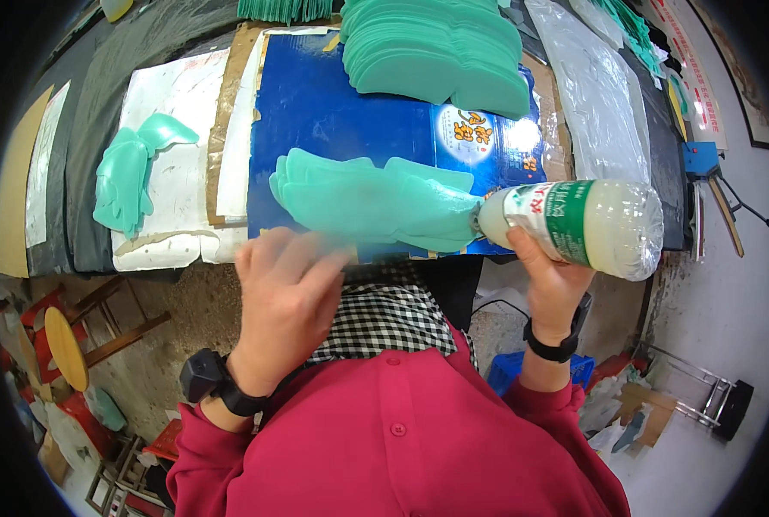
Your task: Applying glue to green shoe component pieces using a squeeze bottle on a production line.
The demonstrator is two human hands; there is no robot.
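In my right hand (552, 280) is a clear plastic bottle (622, 226) of cloudy pale liquid, with a white and green label. It is tipped on its side, and its narrow end points left at the right edge of a fanned pile of pale green, thin shaped pieces (376, 202). These pieces overlap on a blue printed cardboard sheet (307, 95). Just off the pile's near left side is my left hand (285, 302); its fingers are bent and smeared by motion, so their grip is unclear. Both wrists carry black straps.
A tall stack of similar green pieces (436, 52) stands at the far side of the cardboard. More loose green pieces (124, 181) lie on a white board (182, 103) to the left. Plastic film (596, 95) covers the right side. Stools (65, 349) stand on the floor lower left.
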